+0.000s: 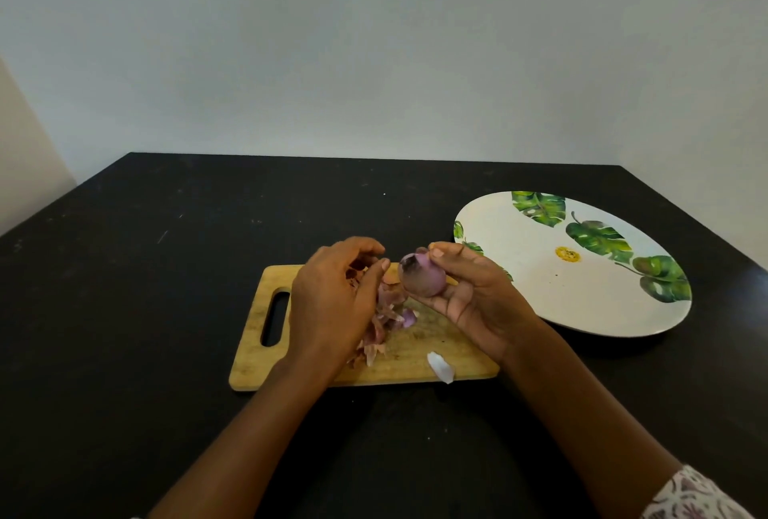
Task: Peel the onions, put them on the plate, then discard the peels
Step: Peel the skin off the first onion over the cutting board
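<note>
Purple and nearly bare, the onion [422, 277] is held clear of the worktop, above the far edge of the wooden cutting board [257, 356], at about the board's one o'clock. We note a dark smudge at its tip and cannot tell whether skin remains there. The right hand [471, 296] cradles it, with the fingers [442, 304] curled beneath and the thumb pressed on top in a firm hold.

Just beside the onion at its nine o'clock, the left hand [334, 296] hovers with fingers loosely curled over some dry skin. We cannot tell whether they pinch a piece or merely cover it.

The peels [384, 323] lie heaped on the board at the onion's seven o'clock. One pale scrap [441, 367] lies apart at the board's five o'clock edge.

The plate [582, 311], white with green leaves, sits on the black worktop [124, 269] at the board's two o'clock and carries no onion.

We judge that peeling is the step in hand and is near its close for this onion. Plating and discarding are not yet done. The next move calls for clearing any remnant at the tip, then carrying the onion toward three o'clock. It should be set down gently, since a round bulb may roll on so shallow a plate.
</note>
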Available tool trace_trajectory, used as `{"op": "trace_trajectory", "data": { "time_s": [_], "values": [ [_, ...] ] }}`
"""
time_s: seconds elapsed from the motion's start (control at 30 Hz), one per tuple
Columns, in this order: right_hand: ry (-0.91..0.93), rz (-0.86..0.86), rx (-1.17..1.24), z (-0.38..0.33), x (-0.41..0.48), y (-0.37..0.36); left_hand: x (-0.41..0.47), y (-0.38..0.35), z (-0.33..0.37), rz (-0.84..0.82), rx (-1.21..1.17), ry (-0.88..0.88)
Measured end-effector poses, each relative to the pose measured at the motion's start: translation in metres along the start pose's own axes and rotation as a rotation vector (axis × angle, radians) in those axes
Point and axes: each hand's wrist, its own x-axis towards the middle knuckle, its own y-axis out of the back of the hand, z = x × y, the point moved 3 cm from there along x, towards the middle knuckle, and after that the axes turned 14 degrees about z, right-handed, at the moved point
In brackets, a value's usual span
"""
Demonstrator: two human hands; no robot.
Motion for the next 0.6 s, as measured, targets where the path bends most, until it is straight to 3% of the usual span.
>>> {"op": "trace_trajectory", "data": {
  "time_s": [0.27, 0.6],
  "values": [
    [-0.008, -0.043, -0.02, 0.001, 0.0, -0.001, -0.005, -0.009, 0.005, -0.204, -0.061, -0.171],
    [0.01, -0.131, -0.081, 0.002, -0.002, -0.003, -0.009, -0.012, 0.01, -0.261, 0.089, -0.381]
  ]
}}
